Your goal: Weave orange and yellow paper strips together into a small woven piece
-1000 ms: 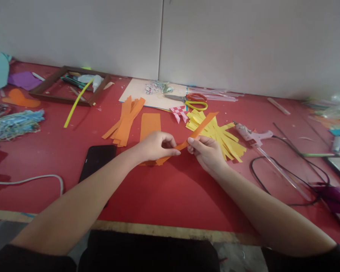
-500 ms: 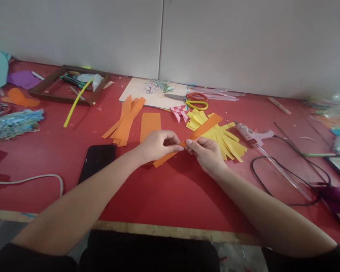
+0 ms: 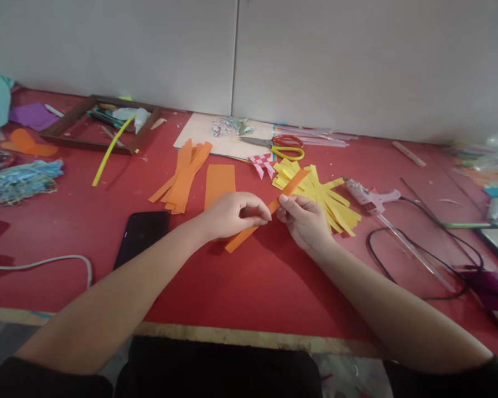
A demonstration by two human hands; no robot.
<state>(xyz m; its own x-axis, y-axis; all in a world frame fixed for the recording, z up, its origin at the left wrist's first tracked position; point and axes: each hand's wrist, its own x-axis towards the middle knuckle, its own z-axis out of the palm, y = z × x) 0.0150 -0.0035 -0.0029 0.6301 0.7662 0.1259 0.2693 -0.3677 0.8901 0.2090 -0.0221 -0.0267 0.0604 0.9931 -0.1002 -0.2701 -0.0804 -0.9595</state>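
L fingers (image 3: 269, 220) & R fingers (image 3: 282, 207) ~closed on orng strip (image 3: 241, 239).

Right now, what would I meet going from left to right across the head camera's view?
Purple sheet, curved yellow strip, crossed orange paper strips, left hand, right hand, pink glue gun.

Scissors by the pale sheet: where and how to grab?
Best bet: take the scissors by the handle loops, yellow one nearest, from above at the right-hand end. They lie flat with the blades pointing left over the pale sheet. Yellow strips crowd the near side and clear sticks the far side, so a low sideways approach would probably snag.
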